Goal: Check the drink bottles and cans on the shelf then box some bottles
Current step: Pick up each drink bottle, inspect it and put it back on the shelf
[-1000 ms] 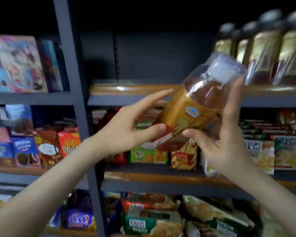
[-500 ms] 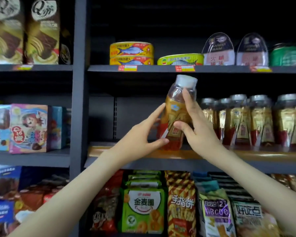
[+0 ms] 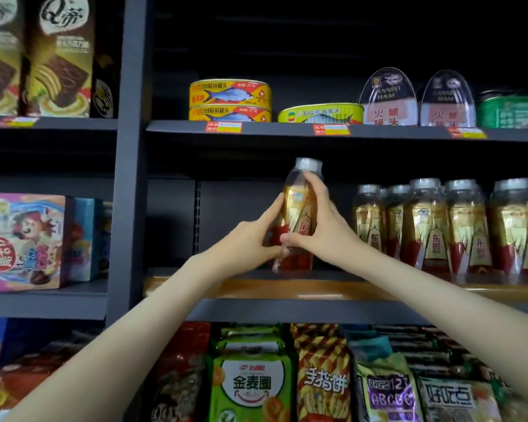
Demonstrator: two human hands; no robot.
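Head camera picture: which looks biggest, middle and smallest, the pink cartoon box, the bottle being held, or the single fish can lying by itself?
Largest: pink cartoon box.
Middle: held bottle, taller but much narrower.
Smallest: single fish can, wide but very flat.

A small grocery shop, seen from right up at the stock.

Dark metal shelving [image 3: 128, 178] climbs tier over tier, and every tier is packed with goods facing out. There are amber drink bottles [image 3: 424, 226] lined up in a row of look-alikes, and yellow fish tins [image 3: 230, 92] stacked two high. Beside those stand dome-topped ham tins [image 3: 387, 99], with printed snack packets [image 3: 250, 382] crammed in below and cartoon-printed boxes [image 3: 25, 242] off to the left. Red-and-yellow price tags [image 3: 224, 127] sit on the shelf edges under the tins. It's retail display, with many copies of each item.
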